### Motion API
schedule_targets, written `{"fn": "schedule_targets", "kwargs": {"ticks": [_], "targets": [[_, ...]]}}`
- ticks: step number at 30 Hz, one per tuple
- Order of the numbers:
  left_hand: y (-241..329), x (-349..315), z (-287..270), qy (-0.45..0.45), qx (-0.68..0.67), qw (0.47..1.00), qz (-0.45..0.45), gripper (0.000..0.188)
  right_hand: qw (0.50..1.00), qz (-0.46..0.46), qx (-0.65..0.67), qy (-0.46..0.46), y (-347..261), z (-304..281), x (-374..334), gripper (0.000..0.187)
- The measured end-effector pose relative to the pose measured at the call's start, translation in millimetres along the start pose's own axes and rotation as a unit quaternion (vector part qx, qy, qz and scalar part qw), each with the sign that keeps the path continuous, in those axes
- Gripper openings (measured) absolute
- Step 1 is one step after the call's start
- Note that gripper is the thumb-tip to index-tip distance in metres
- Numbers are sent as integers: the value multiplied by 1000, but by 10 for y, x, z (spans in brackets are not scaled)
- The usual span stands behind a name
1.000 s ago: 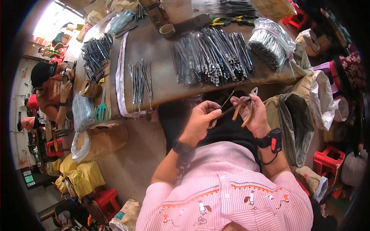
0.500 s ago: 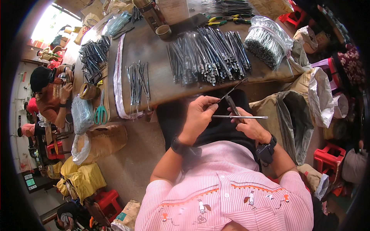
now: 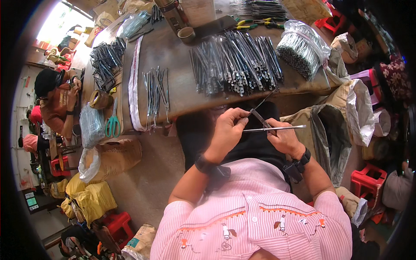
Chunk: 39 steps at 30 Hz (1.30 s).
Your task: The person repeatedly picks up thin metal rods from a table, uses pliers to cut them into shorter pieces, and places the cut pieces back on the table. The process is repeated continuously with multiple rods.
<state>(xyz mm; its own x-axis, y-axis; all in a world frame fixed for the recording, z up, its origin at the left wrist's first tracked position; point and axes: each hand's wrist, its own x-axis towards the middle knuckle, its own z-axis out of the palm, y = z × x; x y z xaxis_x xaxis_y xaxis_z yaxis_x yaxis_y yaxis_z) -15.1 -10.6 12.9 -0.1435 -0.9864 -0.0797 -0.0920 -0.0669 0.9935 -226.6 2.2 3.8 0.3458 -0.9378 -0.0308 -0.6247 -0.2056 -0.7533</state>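
**Metal strips worked at the bench edge**

Little is changed since half a second ago: both hands are kept over the lap, just below the workbench (image 3: 182, 93) edge. The left hand (image 3: 227, 130) is closed at the fingertips on the lower end of a thin dark metal strip (image 3: 263, 100) that slants up toward the bench. The right hand (image 3: 281, 138) is curled shut around a bright flat metal strip (image 3: 277, 128), held level and pointing right. The two strips are crossed between the hands. A large heap of dark strips (image 3: 236, 60) is spread on the bench above, with a smaller row (image 3: 155, 89) to its left and green-handled scissors (image 3: 112, 123) near the bench's left end.
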Motion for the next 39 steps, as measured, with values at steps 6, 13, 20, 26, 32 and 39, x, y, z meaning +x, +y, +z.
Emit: {"fn": "schedule_targets", "kwargs": {"ticks": [6,13,20,26,32,39], "targets": [[218,-27,-48,13,84,996,29,18,999,14,-29,-14,-36,-26,21,18],[353,-117,-226,57,240,966,74,22,998,36,28,-35,-105,47,155,24],[-119,147,-939,260,299,911,115,18,972,82,206,-75,-79,166,188,37],[-451,345,-1918,359,347,865,-46,38,926,135,348,-51,-32,120,137,38],[-545,469,-1938,355,497,784,-110,39,900,151,407,-38,-42,157,125,37],[-453,452,-1885,346,531,767,-98,27,899,155,408,-35,-5,116,94,37]]}}
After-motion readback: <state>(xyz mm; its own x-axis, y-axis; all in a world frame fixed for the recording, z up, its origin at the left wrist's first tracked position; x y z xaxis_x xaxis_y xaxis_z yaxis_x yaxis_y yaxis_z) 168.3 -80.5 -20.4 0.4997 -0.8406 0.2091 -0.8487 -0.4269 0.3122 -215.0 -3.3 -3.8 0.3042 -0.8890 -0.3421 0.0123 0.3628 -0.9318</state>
